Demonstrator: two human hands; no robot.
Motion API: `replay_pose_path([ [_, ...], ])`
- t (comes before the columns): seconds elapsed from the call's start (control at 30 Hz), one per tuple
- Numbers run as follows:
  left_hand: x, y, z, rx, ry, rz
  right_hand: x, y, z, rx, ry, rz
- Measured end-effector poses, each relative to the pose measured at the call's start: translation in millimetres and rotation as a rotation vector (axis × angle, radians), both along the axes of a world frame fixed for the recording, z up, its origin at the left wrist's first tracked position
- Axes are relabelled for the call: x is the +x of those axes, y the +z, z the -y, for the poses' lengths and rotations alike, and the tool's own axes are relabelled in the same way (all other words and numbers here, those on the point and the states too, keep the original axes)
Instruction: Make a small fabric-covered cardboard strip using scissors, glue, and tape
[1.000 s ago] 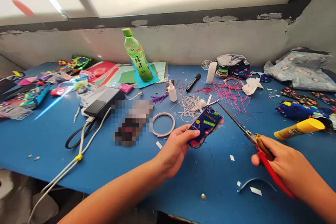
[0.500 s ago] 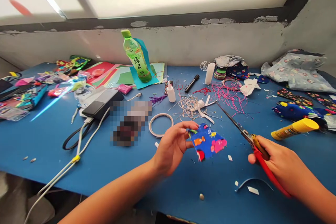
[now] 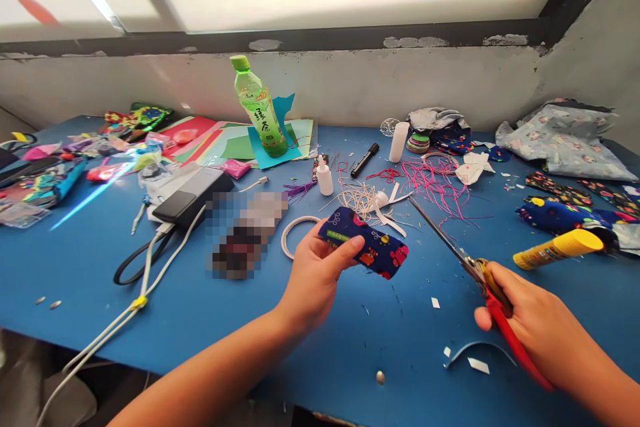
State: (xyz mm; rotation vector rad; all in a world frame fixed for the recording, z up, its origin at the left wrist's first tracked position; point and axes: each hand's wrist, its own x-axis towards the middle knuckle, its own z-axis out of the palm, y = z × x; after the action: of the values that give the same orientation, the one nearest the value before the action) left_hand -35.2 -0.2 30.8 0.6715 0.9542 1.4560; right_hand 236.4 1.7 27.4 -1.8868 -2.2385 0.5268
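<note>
My left hand [image 3: 320, 273] pinches a piece of blue patterned fabric [image 3: 373, 243] between thumb and fingers, above the middle of the table. The fabric has small animal prints and is tilted, with its left end in my grip. On the right, my right hand [image 3: 530, 327] is wrapped round the red handles of a pair of scissors [image 3: 470, 263]. The blades look closed and point up and to the left, apart from the fabric. Behind my left hand lies a white ring [image 3: 290, 230], partly hidden by the hand and fabric.
A green tea bottle [image 3: 263, 113] stands at the back. White string [image 3: 357, 203], pink cord [image 3: 435, 180], a black marker [image 3: 365, 160] and a small white bottle [image 3: 325, 177] lie or stand beyond my hands. A yellow glue stick [image 3: 557, 250] is at the right; a power bank [image 3: 193, 197] is at the left.
The fabric has been lifted and turned a little leftward, and my left thumb now lies across its front. The scissors have stayed almost in place.
</note>
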Motion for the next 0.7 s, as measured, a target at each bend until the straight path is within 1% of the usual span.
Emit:
replay_pose_path([
  [0.1, 0, 0.2, 2, -0.023, 0.009, -0.024, -3, 2.9, 0, 0.045, -0.051, 0.051],
  [0.23, 0, -1.3, 4, -0.004, 0.016, -0.059, 7, -4.5, -1, 0.145, -0.08, 0.087],
  [0.4, -1, -0.7, 4, 0.041, 0.012, -0.075, 25, -13.6, -3, 0.231, -0.001, 0.144],
  [0.6, -2, -2.6, 4, 0.064, 0.059, -0.107, 16, -8.6, 0, 0.365, 0.07, 0.173],
  [0.7, -2, -2.7, 4, 0.065, 0.077, -0.123, 17, -8.9, 2, 0.405, 0.119, 0.213],
])
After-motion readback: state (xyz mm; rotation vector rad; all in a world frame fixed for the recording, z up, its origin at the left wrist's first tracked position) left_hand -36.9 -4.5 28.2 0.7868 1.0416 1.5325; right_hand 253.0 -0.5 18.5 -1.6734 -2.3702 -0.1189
